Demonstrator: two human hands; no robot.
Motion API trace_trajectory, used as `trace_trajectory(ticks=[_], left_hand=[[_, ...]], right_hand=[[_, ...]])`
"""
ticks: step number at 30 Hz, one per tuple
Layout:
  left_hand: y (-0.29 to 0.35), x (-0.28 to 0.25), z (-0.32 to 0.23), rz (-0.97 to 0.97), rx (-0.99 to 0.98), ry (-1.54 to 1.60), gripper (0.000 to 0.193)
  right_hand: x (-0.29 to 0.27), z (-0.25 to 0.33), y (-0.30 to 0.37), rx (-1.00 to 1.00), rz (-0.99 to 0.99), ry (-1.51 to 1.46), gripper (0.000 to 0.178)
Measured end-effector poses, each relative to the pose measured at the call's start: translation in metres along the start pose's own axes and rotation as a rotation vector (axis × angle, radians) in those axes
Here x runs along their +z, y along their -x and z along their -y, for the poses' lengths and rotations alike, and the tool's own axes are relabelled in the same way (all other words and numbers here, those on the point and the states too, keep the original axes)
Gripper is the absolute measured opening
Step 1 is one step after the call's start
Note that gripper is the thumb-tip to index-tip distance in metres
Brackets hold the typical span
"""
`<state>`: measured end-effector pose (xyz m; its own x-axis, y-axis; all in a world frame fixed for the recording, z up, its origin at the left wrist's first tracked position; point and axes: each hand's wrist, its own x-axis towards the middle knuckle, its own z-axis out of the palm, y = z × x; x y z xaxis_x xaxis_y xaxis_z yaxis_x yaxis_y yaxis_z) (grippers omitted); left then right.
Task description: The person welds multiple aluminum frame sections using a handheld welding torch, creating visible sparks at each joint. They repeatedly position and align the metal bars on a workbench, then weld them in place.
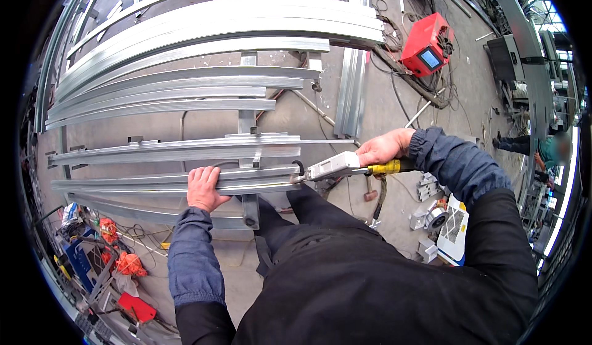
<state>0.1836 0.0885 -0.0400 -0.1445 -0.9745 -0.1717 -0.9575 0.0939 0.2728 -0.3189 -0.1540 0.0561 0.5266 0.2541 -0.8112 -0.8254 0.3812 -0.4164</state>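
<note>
My left hand [205, 189] rests on the near galvanised steel profile [142, 184], its fingers bent over the top edge. In my right hand [383, 149] is a white welding gun [333, 166] with a yellow and black section behind it. The gun's metal nozzle is at the right end of the profile, next to a small dark hook-shaped piece [298, 166]; whether they touch I cannot tell. Just beyond lies another pair of long profiles [203, 152]. A crosswise steel support [249, 208] runs beneath them.
Several more long profiles [203, 30] lie farther off. At the far right stands a red machine [427, 45] with a screen, cables around it. A hammer [370, 192], a wire spool [436, 219] and a white panel [453, 231] lie at right. Orange bundles [129, 263] sit lower left. Another person [546, 152] is at far right.
</note>
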Motion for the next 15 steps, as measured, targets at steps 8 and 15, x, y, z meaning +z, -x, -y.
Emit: trace_trajectory(ticks=[8, 15], left_hand=[[0.000, 0.000, 0.004, 0.000, 0.025, 0.011, 0.091], [0.003, -0.014, 0.007, 0.020, 0.021, 0.021, 0.089]], right_hand=[[-0.004, -0.004, -0.001, 0.027, 0.031, -0.061, 0.039], [-0.001, -0.017, 0.003, 0.058, -0.088, 0.066, 0.046]])
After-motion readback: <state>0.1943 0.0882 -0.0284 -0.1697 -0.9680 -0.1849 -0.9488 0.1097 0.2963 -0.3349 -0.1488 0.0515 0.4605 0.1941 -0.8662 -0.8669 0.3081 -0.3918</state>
